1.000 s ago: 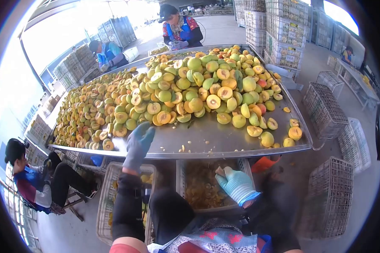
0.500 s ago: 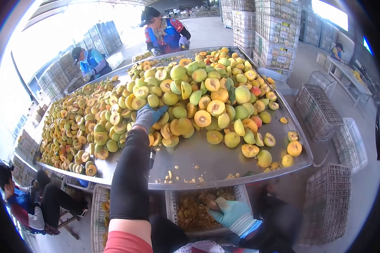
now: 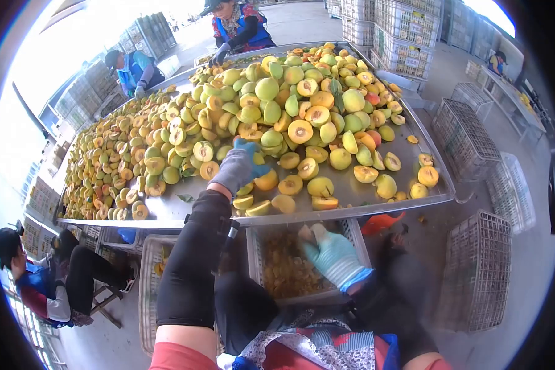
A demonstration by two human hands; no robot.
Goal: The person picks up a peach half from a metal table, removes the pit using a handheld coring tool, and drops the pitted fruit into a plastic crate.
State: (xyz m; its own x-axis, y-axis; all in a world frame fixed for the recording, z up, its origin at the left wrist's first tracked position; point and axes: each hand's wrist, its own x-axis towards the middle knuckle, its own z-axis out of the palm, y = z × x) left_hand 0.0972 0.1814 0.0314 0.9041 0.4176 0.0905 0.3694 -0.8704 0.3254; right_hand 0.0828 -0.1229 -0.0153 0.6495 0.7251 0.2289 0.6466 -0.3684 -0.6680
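In the head view, the left hand [image 3: 239, 168], gloved, reaches into the near edge of the peach pile [image 3: 267, 89] on the steel table [image 3: 410, 154], its fingers spread around fruit; whether any is gripped, I cannot tell. The right hand [image 3: 336, 256], in a striped glove, is over the crate [image 3: 359, 242] of brownish scraps below the table edge, fingers bent inward; blur hides whether they pinch anything. Many peaches are already halved, others look whole, and the big heap suggests much remains
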